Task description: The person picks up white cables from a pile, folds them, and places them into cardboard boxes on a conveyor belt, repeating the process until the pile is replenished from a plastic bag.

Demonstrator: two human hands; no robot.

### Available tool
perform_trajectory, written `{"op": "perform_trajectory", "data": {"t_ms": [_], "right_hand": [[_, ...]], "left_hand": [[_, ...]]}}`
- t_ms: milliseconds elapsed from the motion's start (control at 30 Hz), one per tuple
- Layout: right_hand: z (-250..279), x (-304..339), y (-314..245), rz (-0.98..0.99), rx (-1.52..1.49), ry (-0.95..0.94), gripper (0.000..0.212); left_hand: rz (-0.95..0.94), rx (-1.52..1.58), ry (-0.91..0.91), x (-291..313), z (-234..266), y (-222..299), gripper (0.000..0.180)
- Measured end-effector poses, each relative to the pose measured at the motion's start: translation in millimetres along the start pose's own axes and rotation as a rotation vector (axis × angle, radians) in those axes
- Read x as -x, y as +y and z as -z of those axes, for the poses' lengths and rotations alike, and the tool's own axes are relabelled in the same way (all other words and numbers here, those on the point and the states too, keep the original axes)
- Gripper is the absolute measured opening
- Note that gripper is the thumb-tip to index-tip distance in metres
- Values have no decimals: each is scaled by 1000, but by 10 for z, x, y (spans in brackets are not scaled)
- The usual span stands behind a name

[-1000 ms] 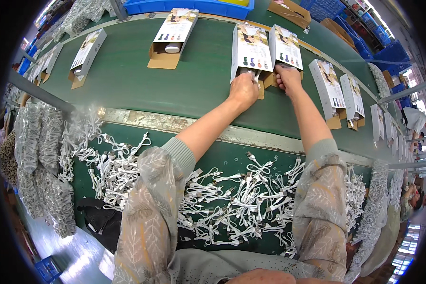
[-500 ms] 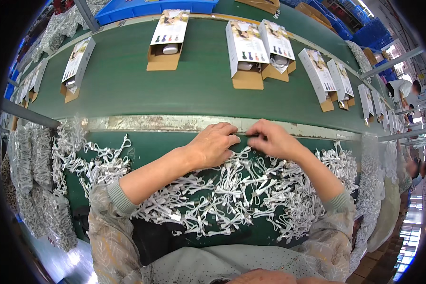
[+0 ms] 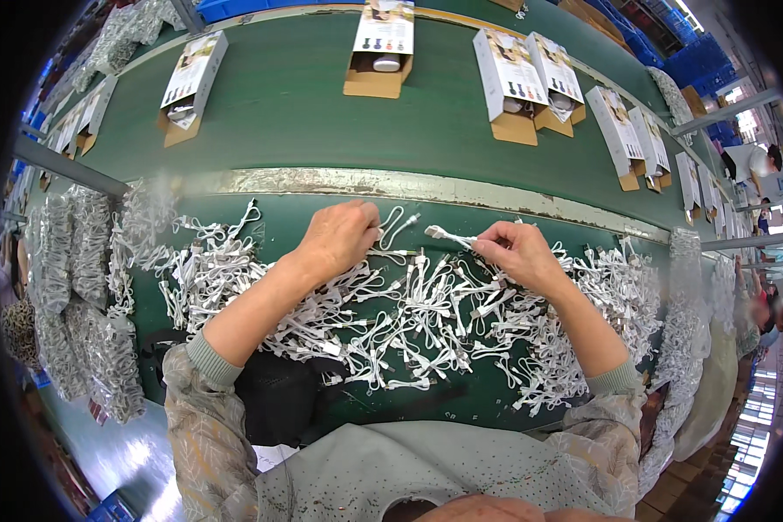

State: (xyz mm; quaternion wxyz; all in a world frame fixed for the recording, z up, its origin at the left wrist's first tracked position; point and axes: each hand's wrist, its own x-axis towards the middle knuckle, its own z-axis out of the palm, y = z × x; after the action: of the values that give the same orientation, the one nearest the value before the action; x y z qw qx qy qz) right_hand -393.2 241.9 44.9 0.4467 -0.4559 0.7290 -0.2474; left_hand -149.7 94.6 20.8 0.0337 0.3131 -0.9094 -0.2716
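My right hand pinches a short white cable between thumb and fingers; its plug end points left, above the heap. To the left, my left hand is closed, its fingers curled around one side of a looped white cable. Part of that loop is hidden behind the fingers. Below both hands, a spread heap of white cables with small plugs covers the green work surface. Many of them are folded and bundled.
Beyond a worn metal ledge runs a green conveyor belt. Open white boxes with brown flaps stand on it, including one box ahead. Bagged cables hang at the left, and more bagged cables at the right. Other people show at far right.
My hands have drawn apart from close together at the ledge. A white cable now shows in the right hand's fingers, and a loop beside the left. The boxes appear farther right and higher.
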Motion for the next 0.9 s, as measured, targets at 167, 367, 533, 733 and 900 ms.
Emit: {"op": "perform_trajectory", "data": {"t_ms": [167, 367, 533, 733, 900], "right_hand": [[29, -104, -54, -147, -613, -105, 21], [-131, -815, -238, -202, -846, 3, 18], [-100, -1735, -348, -176, -899, 218, 14], [17, -2599, -297, -69, -889, 465, 22], [-344, -1877, -470, 247, -251, 593, 48]], "left_hand": [[93, 150, 30, 67, 89, -88, 13], [223, 237, 243, 118, 340, -251, 12], [324, 213, 355, 135, 486, -645, 11], [394, 169, 416, 71, 748, -933, 14], [417, -91, 583, -207, 843, -1370, 16]]}}
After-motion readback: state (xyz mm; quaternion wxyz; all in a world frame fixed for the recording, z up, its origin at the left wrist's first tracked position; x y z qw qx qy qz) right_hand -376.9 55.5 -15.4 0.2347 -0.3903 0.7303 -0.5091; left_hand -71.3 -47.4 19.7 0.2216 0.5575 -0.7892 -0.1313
